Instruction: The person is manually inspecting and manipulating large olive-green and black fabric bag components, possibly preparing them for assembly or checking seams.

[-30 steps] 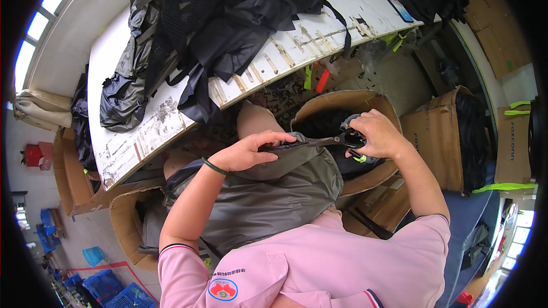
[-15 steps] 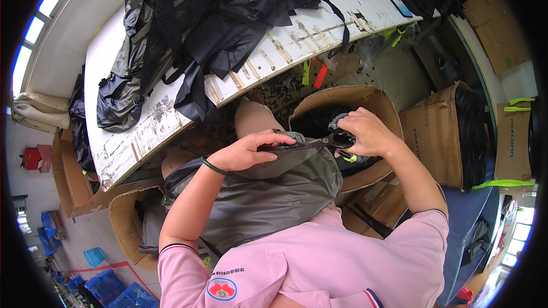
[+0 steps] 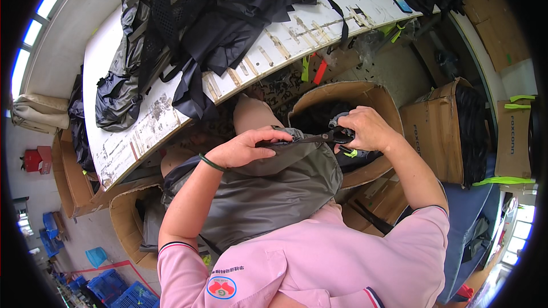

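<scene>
We judge grey soft nylon bag (image 3: 268, 194) light, floppy, slick; left hand (image 3: 251, 147) pinches top edge; right hand (image 3: 365, 128) closed on black scissors (image 3: 334, 136); best hold at seam.

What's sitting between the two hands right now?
In the head view, a taut dark strap edge of the grey bag spans from the left hand to the right hand, with scissors at the right hand.

Pink short-sleeved polo shirt, dark-and-white trimmed sleeve cuffs, round red-and-green chest badge. Thin dark green band on wrist just behind left hand (image 3: 246, 147). Right hand (image 3: 365, 128) bare.
</scene>
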Available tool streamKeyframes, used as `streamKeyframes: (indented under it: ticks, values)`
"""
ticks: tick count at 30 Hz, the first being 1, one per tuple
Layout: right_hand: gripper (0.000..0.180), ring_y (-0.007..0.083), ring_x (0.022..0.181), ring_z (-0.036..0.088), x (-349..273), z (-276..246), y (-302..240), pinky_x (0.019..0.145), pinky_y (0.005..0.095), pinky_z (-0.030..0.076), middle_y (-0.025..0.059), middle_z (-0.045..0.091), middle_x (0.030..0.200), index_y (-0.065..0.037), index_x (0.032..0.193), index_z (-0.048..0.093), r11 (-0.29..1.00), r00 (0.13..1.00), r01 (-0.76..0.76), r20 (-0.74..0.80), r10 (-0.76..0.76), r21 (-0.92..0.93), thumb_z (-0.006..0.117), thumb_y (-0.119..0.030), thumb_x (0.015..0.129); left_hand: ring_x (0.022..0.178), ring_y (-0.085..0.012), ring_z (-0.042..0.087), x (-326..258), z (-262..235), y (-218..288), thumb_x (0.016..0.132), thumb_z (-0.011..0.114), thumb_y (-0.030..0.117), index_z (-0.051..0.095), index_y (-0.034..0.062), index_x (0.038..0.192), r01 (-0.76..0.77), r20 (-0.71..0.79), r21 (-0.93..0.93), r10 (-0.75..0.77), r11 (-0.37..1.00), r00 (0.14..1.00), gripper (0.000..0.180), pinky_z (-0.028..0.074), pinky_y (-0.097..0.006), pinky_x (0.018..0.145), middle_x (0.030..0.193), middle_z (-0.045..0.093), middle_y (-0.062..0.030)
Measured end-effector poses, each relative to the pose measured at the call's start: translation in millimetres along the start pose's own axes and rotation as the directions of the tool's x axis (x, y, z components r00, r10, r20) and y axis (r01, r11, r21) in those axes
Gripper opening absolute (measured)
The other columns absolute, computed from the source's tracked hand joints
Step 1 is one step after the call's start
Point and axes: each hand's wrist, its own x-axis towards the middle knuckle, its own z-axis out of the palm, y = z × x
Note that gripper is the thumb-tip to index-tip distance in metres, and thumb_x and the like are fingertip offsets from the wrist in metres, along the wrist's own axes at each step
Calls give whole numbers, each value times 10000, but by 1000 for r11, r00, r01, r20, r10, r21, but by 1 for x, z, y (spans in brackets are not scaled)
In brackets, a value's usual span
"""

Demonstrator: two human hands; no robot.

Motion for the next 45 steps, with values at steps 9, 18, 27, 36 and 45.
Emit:
streamKeyframes:
  ticks: [9, 18, 27, 36, 45]
  values:
    - [459, 291, 767, 619, 12, -5, -11, 734, 398, 461, 73, 597, 704, -102, 749, 578, 1000, 998, 13, 60, -11, -29, 826, -477, 657, 1073, -189, 524, 2, 0, 7, 877, 609, -22, 573, 101, 1336, 1, 41, -16, 0, 1000, 999, 477, 408, -304, 972, 1136, 568, -60]
    - [418, 311, 732, 625, 18, 2, -12, 705, 411, 472, 88, 610, 713, -92, 762, 579, 1000, 1000, 6, -11, -6, -13, 824, -421, 684, 1060, -172, 511, 3, 2, 7, 865, 611, -39, 563, 84, 1344, 46, -19, -157, -49, 987, 999, 496, 401, -301, 983, 1226, 568, -40]
    - [525, 294, 766, 581, 61, 11, -41, 713, 391, 436, 76, 597, 775, -57, 829, 546, 963, 998, -36, -32, 46, 266, 888, -393, 613, 1048, -145, 489, 5, 4, 5, 862, 623, -33, 561, 72, 1349, 32, -36, -144, -37, 989, 999, 502, 414, -292, 973, 1205, 586, -13]
    - [544, 258, 822, 583, 46, -25, -18, 777, 377, 399, 57, 579, 776, -93, 832, 566, 987, 995, 97, 46, -92, -131, 836, -514, 619, 1056, -131, 504, 3, 3, -13, 880, 617, -29, 549, 75, 1363, 11, -68, -206, -26, 979, 997, 499, 427, -280, 951, 1181, 581, -16]
    - [483, 297, 761, 616, 40, -15, -15, 713, 399, 444, 91, 604, 714, -91, 770, 581, 987, 994, 24, 113, -6, -159, 836, -480, 640, 1039, -133, 494, 4, 4, -14, 864, 626, -38, 551, 91, 1365, 26, -63, -247, -43, 969, 997, 523, 429, -281, 934, 1188, 567, -6]
